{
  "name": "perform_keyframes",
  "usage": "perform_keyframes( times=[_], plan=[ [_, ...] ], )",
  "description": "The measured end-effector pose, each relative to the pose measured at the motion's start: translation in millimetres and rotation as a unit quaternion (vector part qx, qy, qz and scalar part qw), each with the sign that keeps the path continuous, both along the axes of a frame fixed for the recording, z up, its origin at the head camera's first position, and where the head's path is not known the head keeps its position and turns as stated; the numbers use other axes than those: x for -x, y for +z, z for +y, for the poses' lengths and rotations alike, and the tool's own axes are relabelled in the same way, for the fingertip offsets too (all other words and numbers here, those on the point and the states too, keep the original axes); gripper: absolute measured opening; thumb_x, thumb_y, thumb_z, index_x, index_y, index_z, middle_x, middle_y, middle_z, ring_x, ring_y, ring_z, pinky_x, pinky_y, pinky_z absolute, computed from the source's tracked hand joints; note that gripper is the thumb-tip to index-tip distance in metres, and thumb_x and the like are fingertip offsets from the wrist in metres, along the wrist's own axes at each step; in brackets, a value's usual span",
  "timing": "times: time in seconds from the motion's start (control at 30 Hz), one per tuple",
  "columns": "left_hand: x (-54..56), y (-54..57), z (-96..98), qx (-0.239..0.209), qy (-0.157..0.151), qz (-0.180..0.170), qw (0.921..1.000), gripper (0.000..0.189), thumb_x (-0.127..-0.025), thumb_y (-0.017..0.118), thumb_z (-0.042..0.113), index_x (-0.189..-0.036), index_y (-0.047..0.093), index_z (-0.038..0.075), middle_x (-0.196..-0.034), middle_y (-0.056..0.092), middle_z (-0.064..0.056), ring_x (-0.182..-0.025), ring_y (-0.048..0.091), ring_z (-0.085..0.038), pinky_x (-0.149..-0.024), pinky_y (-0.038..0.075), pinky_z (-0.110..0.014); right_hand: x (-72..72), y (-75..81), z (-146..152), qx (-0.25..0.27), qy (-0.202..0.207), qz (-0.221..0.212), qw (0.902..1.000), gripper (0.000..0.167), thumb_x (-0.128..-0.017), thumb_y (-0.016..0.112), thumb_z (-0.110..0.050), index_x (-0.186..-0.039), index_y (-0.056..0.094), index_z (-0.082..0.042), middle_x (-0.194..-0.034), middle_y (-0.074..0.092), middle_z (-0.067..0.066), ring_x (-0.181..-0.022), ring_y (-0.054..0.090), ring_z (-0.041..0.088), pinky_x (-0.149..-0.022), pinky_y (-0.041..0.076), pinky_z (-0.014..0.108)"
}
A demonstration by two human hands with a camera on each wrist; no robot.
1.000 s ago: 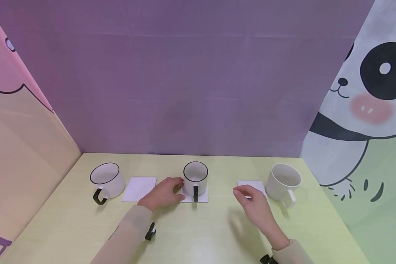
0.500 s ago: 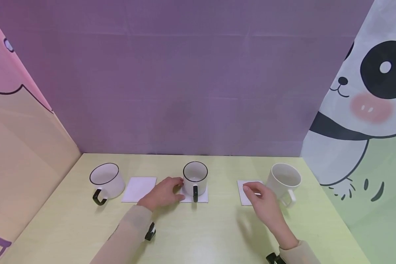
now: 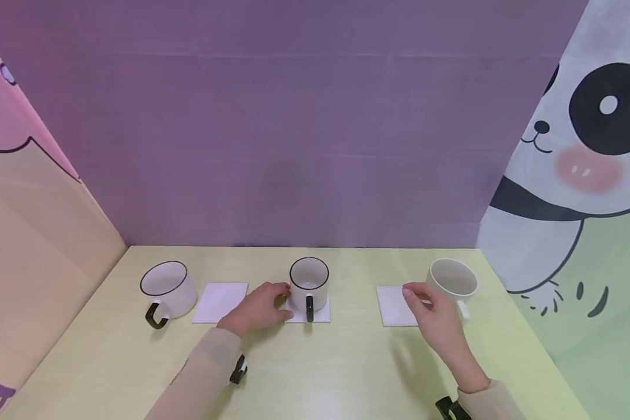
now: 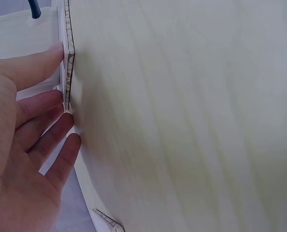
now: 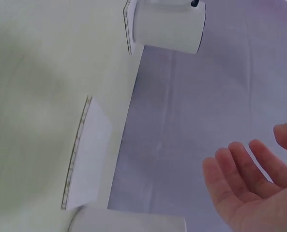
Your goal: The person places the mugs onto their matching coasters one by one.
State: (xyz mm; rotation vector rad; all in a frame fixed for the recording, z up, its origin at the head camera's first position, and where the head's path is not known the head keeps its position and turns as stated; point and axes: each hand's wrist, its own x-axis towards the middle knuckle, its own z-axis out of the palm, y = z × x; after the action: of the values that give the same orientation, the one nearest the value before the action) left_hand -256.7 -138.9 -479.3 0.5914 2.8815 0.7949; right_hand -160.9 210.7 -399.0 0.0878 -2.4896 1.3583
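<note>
In the head view a white mug with a black rim and black handle stands on a square white coaster. My left hand rests at that coaster's left side, thumb at its front corner and fingers close to the mug. The left wrist view shows its thumb and fingers relaxed along the coaster's edge. My right hand hovers between another white coaster and an all-white mug, partly covering both. In the right wrist view its fingers are spread from the thumb and hold nothing.
On the left, a wide white mug with black rim and handle stands beside a third white coaster. Behind the pale wooden table hangs a purple cloth backdrop. Printed cloths flank both sides.
My right hand has moved rightward, from over the right coaster towards the all-white mug. The left hand stays at the middle coaster. The mugs and coasters have not moved on the table.
</note>
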Motion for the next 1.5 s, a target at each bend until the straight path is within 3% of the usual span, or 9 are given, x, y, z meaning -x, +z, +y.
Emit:
perform_keyframes(
  times=[0.2,0.5,0.9,0.97,1.13,1.23,1.33,1.5],
  plan=[
    [1.0,-0.3,0.4,-0.007,-0.002,0.001,1.0000,0.048,-0.085,0.081,0.025,-0.126,0.067,0.004,-0.132,0.065,-0.010,-0.124,0.057,-0.031,-0.109,0.042,-0.046,-0.1,9.3,13,-0.007,-0.027,0.006,0.9996,0.026,-0.102,0.063,-0.020,-0.116,0.072,-0.001,-0.116,0.072,0.015,-0.107,0.068,0.029,-0.083,0.049,0.016],
    [2.4,-0.6,-0.1,-0.002,-0.001,0.004,1.0000,0.049,-0.085,0.081,0.026,-0.127,0.067,0.005,-0.131,0.066,-0.009,-0.123,0.057,-0.031,-0.109,0.042,-0.046,1.7,21.0,31,-0.018,-0.054,0.009,0.9983,0.032,-0.103,0.061,-0.026,-0.120,0.071,-0.001,-0.118,0.072,0.015,-0.095,0.055,-0.012,-0.081,0.043,0.009],
    [1.8,-0.6,-0.2,-0.007,-0.005,0.009,0.9999,0.046,-0.085,0.081,0.023,-0.124,0.067,0.004,-0.130,0.066,-0.010,-0.123,0.057,-0.032,-0.109,0.043,-0.046,1.0,21.6,51,-0.012,-0.088,0.007,0.9960,0.033,-0.103,0.061,-0.027,-0.122,0.070,-0.001,-0.122,0.069,0.017,-0.092,0.052,-0.017,-0.077,0.043,0.007],
    [2.1,-1.1,-0.3,-0.007,-0.005,0.009,0.9999,0.046,-0.085,0.081,0.024,-0.124,0.067,0.004,-0.130,0.066,-0.010,-0.123,0.057,-0.032,-0.109,0.043,-0.046,0.9,21.8,54,-0.009,-0.095,0.008,0.9954,0.033,-0.103,0.062,-0.027,-0.122,0.070,-0.002,-0.120,0.070,0.014,-0.091,0.052,-0.017,-0.076,0.044,0.008],
    [2.1,-1.0,-0.5,-0.005,-0.003,0.005,1.0000,0.048,-0.085,0.082,0.025,-0.126,0.067,0.005,-0.131,0.066,-0.009,-0.123,0.057,-0.031,-0.109,0.042,-0.046,0.1,21.6,61,-0.005,-0.104,0.016,0.9944,0.034,-0.103,0.061,-0.029,-0.121,0.070,-0.002,-0.104,0.067,-0.021,-0.092,0.054,-0.017,-0.076,0.045,0.009],
    [1.7,-0.4,-0.7,-0.003,-0.002,0.005,1.0000,0.048,-0.085,0.082,0.025,-0.126,0.067,0.005,-0.131,0.066,-0.009,-0.123,0.057,-0.031,-0.109,0.043,-0.046,-0.3,20.8,65,-0.001,-0.105,0.018,0.9944,0.035,-0.103,0.061,-0.031,-0.121,0.070,-0.002,-0.098,0.059,-0.033,-0.093,0.054,-0.017,-0.077,0.044,0.009],
    [1.4,-0.8,-1.0,-0.001,-0.003,0.004,1.0000,0.049,-0.085,0.081,0.025,-0.127,0.067,0.005,-0.131,0.065,-0.009,-0.123,0.057,-0.031,-0.109,0.043,-0.045,-0.1,19.4,69,-0.006,-0.106,0.017,0.9941,0.036,-0.103,0.060,-0.031,-0.122,0.069,-0.001,-0.101,0.061,-0.030,-0.093,0.054,-0.017,-0.077,0.044,0.010],
    [0.6,-1.9,-1.7,-0.001,-0.002,-0.002,1.0000,0.049,-0.086,0.081,0.026,-0.127,0.066,0.006,-0.131,0.065,-0.009,-0.122,0.057,-0.030,-0.109,0.043,-0.046,0.7,16.0,74,-0.025,-0.110,0.015,0.9935,0.036,-0.104,0.060,-0.029,-0.123,0.069,0.000,-0.116,0.071,0.009,-0.091,0.050,-0.020,-0.076,0.042,0.008]
  ],
)
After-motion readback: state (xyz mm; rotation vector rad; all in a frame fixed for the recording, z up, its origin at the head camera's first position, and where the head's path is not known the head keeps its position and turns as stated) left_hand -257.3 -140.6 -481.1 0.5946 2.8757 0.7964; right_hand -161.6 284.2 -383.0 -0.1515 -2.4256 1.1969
